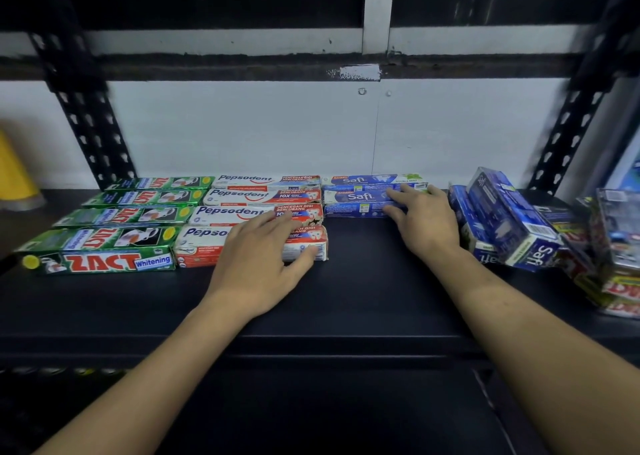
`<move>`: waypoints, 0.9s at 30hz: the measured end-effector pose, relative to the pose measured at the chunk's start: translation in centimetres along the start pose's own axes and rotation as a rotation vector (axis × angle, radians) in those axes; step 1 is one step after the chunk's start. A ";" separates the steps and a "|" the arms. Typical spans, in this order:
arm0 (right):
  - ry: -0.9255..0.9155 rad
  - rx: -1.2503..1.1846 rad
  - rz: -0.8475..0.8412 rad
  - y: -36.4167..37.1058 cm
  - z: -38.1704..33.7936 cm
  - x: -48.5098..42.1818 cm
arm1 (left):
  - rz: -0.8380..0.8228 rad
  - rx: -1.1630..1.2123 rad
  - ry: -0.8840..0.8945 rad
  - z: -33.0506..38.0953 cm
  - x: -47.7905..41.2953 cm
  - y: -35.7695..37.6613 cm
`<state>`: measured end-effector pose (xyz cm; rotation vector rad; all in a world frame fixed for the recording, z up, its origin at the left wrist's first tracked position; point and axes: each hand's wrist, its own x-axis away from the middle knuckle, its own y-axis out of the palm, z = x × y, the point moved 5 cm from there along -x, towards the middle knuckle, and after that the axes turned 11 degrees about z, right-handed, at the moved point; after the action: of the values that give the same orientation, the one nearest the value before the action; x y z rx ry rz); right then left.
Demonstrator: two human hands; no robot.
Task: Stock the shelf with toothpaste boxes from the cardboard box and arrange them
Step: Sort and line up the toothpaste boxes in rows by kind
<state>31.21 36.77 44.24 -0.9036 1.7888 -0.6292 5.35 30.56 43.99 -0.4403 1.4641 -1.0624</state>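
Note:
Toothpaste boxes lie flat in rows on the black shelf (363, 281). Several green Zact boxes (104, 262) fill the left column. Several red-and-white Pepsodent boxes (242, 196) sit beside them. Two blue Safi boxes (353, 198) lie at the back, right of centre. My left hand (263, 250) rests flat on the front Pepsodent box (197, 246), thumb against its right end. My right hand (424, 222) lies with fingers spread on the right end of the front Safi box. The cardboard box is not in view.
A loose pile of blue Safi boxes (509, 219) leans at the right, with more mixed boxes (616, 246) stacked at the far right edge. Black perforated uprights (90, 132) stand at both back corners. A yellow object (14, 174) sits far left.

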 end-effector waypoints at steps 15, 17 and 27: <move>-0.190 -0.065 0.254 -6.5 -1.6 3.5 | 0.014 -0.018 0.015 0.0 -0.2 -0.2; -0.178 -0.029 0.283 -8.9 -1.1 4.1 | 0.029 -0.008 0.027 0.1 -0.2 -0.2; 0.191 0.162 0.126 -14.0 4.6 6.5 | 0.037 0.005 0.036 0.2 -0.1 -0.4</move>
<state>38.14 23.19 49.58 -0.6335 1.9165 -0.7876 5.39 30.33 44.37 -0.3911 1.4962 -1.0490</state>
